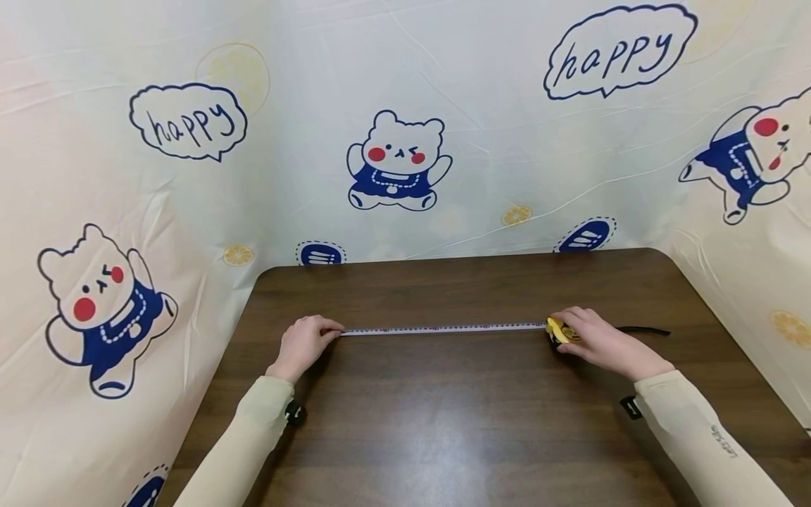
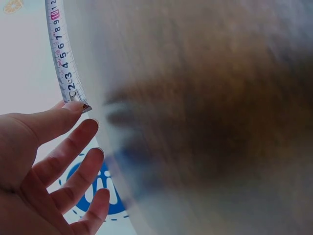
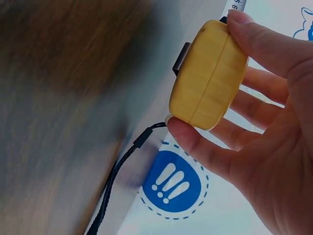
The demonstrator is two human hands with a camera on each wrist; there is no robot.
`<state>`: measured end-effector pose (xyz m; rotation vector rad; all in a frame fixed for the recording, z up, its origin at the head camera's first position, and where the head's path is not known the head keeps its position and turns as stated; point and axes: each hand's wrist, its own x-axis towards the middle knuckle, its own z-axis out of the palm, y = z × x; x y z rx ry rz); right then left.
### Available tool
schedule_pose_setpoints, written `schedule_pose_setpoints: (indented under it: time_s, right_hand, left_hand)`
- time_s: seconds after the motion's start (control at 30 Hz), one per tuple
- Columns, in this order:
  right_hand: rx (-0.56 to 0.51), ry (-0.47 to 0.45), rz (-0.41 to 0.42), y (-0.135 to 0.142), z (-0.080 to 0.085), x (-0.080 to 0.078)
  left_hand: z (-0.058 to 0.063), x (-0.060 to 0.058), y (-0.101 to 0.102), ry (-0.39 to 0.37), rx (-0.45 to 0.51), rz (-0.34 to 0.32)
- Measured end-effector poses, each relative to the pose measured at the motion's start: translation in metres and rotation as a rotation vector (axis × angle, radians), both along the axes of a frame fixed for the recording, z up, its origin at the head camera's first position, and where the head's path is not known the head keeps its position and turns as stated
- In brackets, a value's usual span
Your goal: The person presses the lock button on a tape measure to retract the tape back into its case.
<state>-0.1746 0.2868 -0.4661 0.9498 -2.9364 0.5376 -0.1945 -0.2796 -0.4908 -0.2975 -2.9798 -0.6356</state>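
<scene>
A tape measure (image 1: 559, 331) with a yellow case is gripped by my right hand (image 1: 592, 339), at the right of the table. Its white blade (image 1: 437, 329) runs out straight to the left, across the table's far half. At the blade's end, my left hand (image 1: 305, 345) pinches the metal hook (image 2: 87, 108) between thumb and forefinger, the other fingers spread loosely. Low numbers show beside the hook in the left wrist view. In the right wrist view, the thumb lies at the case's mouth and fingers wrap its far side. A black strap (image 3: 115, 171) hangs from the case.
Both hands are over a brown wooden table (image 1: 431, 408) with rounded far corners. Behind it and at both sides hangs a pale cloth (image 1: 494, 169) printed with bears and words. Each wrist wears a small black device below the sleeve cuff.
</scene>
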Motion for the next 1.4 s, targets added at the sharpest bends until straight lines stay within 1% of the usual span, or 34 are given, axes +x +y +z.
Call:
schedule_pose_setpoints:
  time_s: [0.33, 0.63, 0.77, 0.93, 1.13, 1.23, 1.4]
  right_hand:
    - [0.001, -0.032, -0.003, -0.007, 0.001, -0.001]
    - [-0.004, -0.012, 0.011, -0.010, 0.000, -0.003]
    - [-0.005, -0.009, 0.012, -0.011, 0.000, -0.003]
    - [-0.007, -0.007, 0.019, -0.013, 0.000, -0.003]
    - [-0.004, -0.008, 0.029, -0.016, -0.001, -0.004]
    - [-0.003, -0.009, 0.029, -0.018, -0.001, -0.005]
    - [-0.003, -0.018, 0.020, -0.019, 0.001, -0.004]
  left_hand:
    - [0.002, -0.001, 0.005, 0.005, 0.007, -0.017]
    - [0.001, -0.001, 0.007, -0.012, -0.005, -0.008]
    - [0.000, -0.001, 0.007, -0.007, -0.008, -0.011]
    - [0.001, 0.000, 0.011, 0.010, -0.006, -0.015]
    - [0.000, 0.000, 0.016, -0.008, 0.003, -0.020]
    - [0.000, -0.001, 0.018, -0.003, 0.000, -0.020]
    - [0.001, -0.001, 0.022, 0.024, -0.003, -0.038]
